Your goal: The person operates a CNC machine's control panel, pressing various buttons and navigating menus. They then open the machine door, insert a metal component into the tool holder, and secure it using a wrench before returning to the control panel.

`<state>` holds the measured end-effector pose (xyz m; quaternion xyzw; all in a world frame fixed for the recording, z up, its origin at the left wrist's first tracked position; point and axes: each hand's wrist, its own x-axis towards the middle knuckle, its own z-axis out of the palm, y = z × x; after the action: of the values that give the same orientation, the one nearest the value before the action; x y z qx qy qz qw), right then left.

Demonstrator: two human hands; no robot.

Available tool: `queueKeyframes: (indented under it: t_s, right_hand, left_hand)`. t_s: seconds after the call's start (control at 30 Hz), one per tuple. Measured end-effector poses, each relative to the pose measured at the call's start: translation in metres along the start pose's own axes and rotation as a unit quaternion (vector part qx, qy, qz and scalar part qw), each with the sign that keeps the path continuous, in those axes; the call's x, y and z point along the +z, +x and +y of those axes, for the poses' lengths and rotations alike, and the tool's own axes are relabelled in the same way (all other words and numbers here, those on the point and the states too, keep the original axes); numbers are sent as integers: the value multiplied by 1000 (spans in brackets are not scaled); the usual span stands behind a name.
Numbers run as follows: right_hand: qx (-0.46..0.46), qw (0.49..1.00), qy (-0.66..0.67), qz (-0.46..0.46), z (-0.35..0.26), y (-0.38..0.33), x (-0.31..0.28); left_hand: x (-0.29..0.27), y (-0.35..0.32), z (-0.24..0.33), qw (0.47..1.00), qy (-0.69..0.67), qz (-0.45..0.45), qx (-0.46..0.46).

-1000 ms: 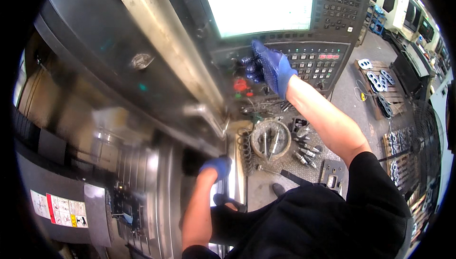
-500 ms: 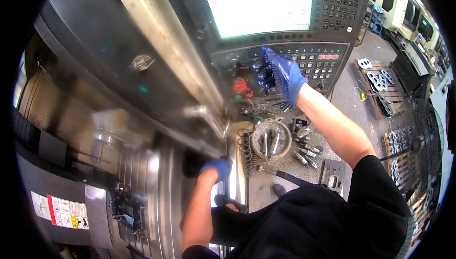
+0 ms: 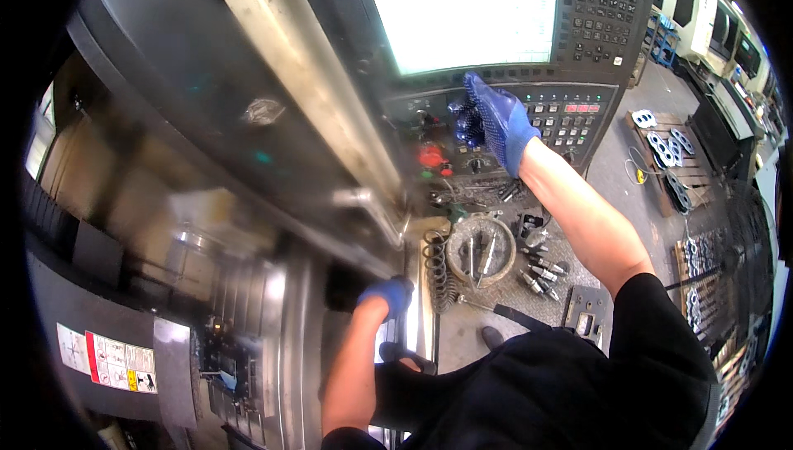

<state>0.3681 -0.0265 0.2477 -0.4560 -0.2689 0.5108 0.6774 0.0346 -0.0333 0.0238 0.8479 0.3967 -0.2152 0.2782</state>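
Observation:
My right hand (image 3: 493,122), in a dark blue dotted glove, is at the button panel (image 3: 549,110) below a bright screen (image 3: 462,12). Its thumb points up toward the screen and its fingers are curled in against the panel, hiding whatever they touch. Just left of those fingers is a red emergency stop button (image 3: 430,155). My left hand (image 3: 390,296), also gloved in blue, is low by the lower edge of the dark machine door (image 3: 206,95), below its bent metal handle (image 3: 376,210). Its fingers are hidden and blurred.
A round tray (image 3: 453,262) with metal tools stands below the panel, beside a coiled hose (image 3: 434,272). Several tool holders (image 3: 543,275) lie on a metal plate. At left is the machine's interior (image 3: 140,202). Pallets (image 3: 677,165) with metal parts lie on the floor at right.
The whole view has shifted slightly, so things appear a little farther right and lower. My right hand stays at the panel with curled fingers, and my left hand stays low by the door.

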Motion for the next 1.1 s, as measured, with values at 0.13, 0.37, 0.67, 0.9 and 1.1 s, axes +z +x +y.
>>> queueKeyframes:
  t_s: [0.13, 0.37, 0.67, 0.9, 1.1]
  right_hand:
    - [7, 1000, 11, 10, 1, 4, 0]
    - [14, 1000, -14, 21, 2, 5, -1]
    - [0, 1000, -9, 21, 3, 4, 0]
    - [1, 1000, -10, 25, 4, 7, -1]
    - [36, 998, -16, 45, 0, 7, 1]
  left_hand:
    - [-6, -4, 7, 1000, 14, -3, -10]
    - [-12, -7, 13, 1000, 8, -16, -7]
    - [-7, -2, 6, 1000, 16, -19, -14]
    - [-9, -4, 7, 999, -8, -23, -23]
    - [-5, -2, 2, 1000, -6, -19, -7]
